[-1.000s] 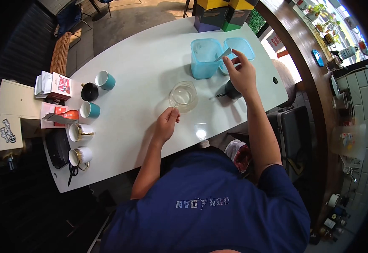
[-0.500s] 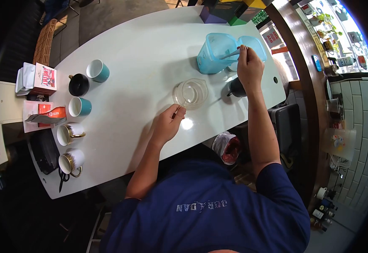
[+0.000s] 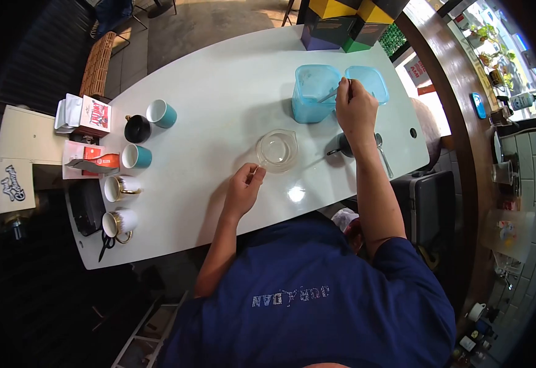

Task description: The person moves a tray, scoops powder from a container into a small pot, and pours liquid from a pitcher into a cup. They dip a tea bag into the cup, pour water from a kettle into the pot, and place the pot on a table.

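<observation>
My left hand [image 3: 242,191] pinches the handle of a clear glass jug [image 3: 277,150] near the middle of the white table [image 3: 206,116]. My right hand [image 3: 358,116] grips a blue scoop [image 3: 328,96], whose end reaches into an open light-blue container [image 3: 309,109]. The container's blue lid [image 3: 369,84] lies to its right, behind my right hand. Close to my right wrist stands a dark cup [image 3: 340,145], partly hidden by the wrist. A metal spoon [image 3: 385,158] rests right of that wrist.
On the left stand teal cups [image 3: 165,115], a black cup [image 3: 138,129] and white-gold mugs [image 3: 120,188], with black scissors [image 3: 106,244] nearby. A box with red print [image 3: 95,115] is at the left edge. Colourful boxes [image 3: 335,30] stand at the far edge.
The camera view has shifted, moving the table's things in the picture. My right hand has brought the scoop lower over the container. The spoon has come into view. My left hand still holds the jug.
</observation>
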### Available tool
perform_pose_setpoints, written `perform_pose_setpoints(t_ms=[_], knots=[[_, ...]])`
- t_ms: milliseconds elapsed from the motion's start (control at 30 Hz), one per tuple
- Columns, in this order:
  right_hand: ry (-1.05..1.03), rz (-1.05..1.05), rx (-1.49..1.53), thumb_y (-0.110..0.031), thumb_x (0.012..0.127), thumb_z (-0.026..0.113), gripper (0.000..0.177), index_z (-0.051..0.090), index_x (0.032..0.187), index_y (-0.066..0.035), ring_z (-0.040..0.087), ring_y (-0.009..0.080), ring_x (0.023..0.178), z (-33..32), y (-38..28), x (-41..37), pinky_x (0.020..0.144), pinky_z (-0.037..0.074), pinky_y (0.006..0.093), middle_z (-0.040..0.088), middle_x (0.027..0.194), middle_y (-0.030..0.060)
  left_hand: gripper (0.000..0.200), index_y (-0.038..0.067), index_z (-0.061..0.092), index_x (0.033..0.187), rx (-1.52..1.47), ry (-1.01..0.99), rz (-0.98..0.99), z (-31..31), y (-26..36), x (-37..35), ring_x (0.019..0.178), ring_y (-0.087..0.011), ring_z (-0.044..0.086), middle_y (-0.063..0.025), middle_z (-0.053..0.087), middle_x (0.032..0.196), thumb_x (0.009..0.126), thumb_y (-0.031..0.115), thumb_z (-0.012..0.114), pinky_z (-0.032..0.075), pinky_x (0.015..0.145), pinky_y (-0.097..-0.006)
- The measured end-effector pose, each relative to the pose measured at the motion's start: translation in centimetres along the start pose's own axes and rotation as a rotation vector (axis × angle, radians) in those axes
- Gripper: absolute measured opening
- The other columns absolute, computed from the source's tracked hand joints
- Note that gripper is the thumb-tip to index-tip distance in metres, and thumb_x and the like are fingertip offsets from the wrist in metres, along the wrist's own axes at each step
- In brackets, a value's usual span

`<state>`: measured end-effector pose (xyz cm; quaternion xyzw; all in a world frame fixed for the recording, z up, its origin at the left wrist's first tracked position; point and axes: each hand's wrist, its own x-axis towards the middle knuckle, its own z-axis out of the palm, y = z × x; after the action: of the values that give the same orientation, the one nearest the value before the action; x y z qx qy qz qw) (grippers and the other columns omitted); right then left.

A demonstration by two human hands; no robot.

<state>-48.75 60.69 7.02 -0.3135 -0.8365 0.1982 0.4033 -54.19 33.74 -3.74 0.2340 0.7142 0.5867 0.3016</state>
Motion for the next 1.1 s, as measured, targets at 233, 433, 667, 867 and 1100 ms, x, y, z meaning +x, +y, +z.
perform_pose_setpoints(t_ms=[233,433,667,867,1100], knots=[[0.079,0.067,0.012,-0.018,0.087,0.052,0.025,0.058,0.072,0.002,0.056,0.0305,0.049,-1.5,0.2,0.6,0.05,0.043,0.0361,0.056,0.057,0.0155,0.028,0.0,0.05,0.101,-0.067,0.055,0.037,0.6,0.1,-0.8,0.067,-0.0059,0.048,-0.0026,0.054,0.089,0.09,0.025,0.058,0.04,0.06,-0.0214],[0.149,0.16,0.179,-0.019,0.089,0.051,0.025,0.062,0.08,0.002,0.056,0.0173,0.048,-3.5,0.0,0.9,0.051,0.044,0.0292,0.057,0.055,0.0097,0.025,0.002,0.05,0.102,-0.016,0.038,0.008,0.5,0.4,-0.9,0.076,-0.0089,0.052,-0.0033,0.057,0.091,0.094,0.025,0.052,0.045,0.073,-0.0249],[0.169,0.281,0.288,-0.021,0.09,0.049,0.029,0.064,0.085,0.004,0.059,0.011,0.053,-5.4,-0.2,1.1,0.054,0.046,0.0246,0.062,0.059,0.0063,0.027,0.003,0.052,0.101,0.023,0.025,-0.025,0.8,1.1,-1.2,0.078,-0.0104,0.054,-0.0038,0.058,0.094,0.096,0.03,0.047,0.044,0.073,-0.0252],[0.158,0.346,0.532,-0.02,0.093,0.046,0.029,0.064,0.091,0.004,0.051,0.0055,0.052,-6.1,0.7,0.7,0.051,0.041,0.0208,0.058,0.059,0.002,0.029,0.004,0.053,0.1,-0.031,0.027,-0.022,0.8,1.3,-1.2,0.078,-0.0103,0.054,-0.0042,0.058,0.095,0.097,0.03,0.042,0.043,0.07,-0.0247],[0.179,0.29,0.696,-0.02,0.096,0.043,0.032,0.062,0.094,0.005,0.05,0.0057,0.054,-7.8,0.5,-0.4,0.05,0.039,0.0193,0.055,0.062,0.0021,0.027,0.001,0.055,0.092,-0.013,0.045,-0.03,0.7,1.3,-0.9,0.073,-0.0113,0.055,-0.0032,0.06,0.085,0.096,0.025,0.045,0.044,0.07,-0.0258]])
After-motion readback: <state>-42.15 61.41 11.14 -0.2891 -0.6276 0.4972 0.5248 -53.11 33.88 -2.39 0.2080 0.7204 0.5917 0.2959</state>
